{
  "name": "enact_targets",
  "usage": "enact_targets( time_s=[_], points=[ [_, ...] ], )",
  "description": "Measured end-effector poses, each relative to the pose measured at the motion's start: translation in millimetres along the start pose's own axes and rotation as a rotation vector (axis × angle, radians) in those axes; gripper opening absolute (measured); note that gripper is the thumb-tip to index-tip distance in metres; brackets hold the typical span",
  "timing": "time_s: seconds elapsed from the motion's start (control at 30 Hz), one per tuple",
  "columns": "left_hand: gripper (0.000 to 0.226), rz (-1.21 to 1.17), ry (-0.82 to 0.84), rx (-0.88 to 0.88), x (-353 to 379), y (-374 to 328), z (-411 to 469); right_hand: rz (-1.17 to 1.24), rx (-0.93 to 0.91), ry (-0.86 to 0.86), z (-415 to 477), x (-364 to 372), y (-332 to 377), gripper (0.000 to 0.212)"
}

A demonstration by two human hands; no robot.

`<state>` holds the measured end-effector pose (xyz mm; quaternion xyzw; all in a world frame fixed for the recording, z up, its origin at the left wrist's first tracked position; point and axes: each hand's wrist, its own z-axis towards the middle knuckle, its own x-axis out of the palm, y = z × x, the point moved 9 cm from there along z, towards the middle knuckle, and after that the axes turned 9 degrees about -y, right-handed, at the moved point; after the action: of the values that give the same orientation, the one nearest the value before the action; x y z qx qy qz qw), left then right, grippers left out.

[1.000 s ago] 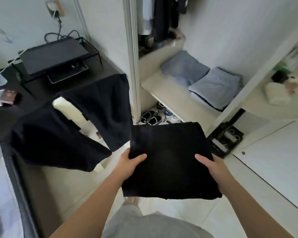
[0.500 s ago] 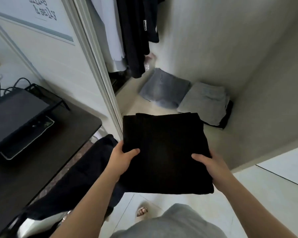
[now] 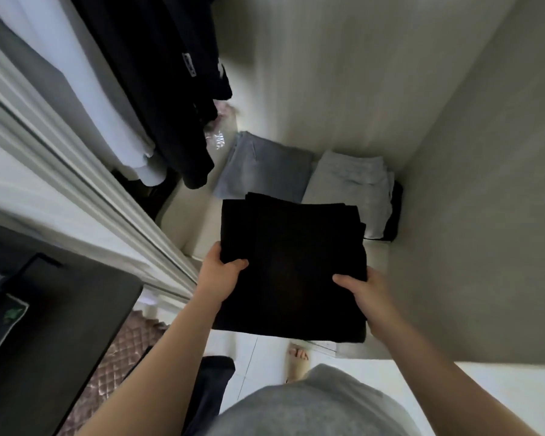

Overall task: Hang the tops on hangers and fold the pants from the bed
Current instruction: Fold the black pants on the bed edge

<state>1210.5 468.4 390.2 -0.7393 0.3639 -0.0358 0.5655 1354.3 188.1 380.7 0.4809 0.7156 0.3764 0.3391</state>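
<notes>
A pair of black pants (image 3: 293,265), folded into a flat square, is held out level in front of me over the wardrobe shelf (image 3: 199,228). My left hand (image 3: 222,275) grips its left edge, thumb on top. On the right edge, my right hand (image 3: 364,291) grips the same way. Two folded piles lie on the shelf behind it: a blue-grey one (image 3: 265,166) and a light grey one (image 3: 351,184) with something black beneath it.
Dark and white tops (image 3: 158,89) hang at the upper left inside the wardrobe. The white door frame (image 3: 85,184) runs diagonally on the left. A dark desk (image 3: 60,335) stands at lower left, the wardrobe's side wall (image 3: 485,215) on the right. Another dark garment (image 3: 211,391) hangs low by my legs.
I have stepped closer to the wardrobe and the folded black pants have moved forward over the shelf, nearer the folded piles. Both hands keep the same grip.
</notes>
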Motion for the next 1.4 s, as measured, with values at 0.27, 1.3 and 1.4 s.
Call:
enact_targets(
  time_s=[0.27, 1.3, 1.4],
  points=[
    [0.033, 0.207, 0.021, 0.015, 70, -27, 63, 0.105, 0.048, -0.144, 58, -2, -3, 0.025],
    [0.045, 0.523, -0.241, 0.299, 138, -68, 438, -0.046, 0.028, -0.065, 407, 210, 55, 0.041],
    [0.06, 0.641, -0.306, 0.377, 143, -64, 427, -0.224, 0.0, -0.116, 412, 209, 53, 0.054]
  ],
)
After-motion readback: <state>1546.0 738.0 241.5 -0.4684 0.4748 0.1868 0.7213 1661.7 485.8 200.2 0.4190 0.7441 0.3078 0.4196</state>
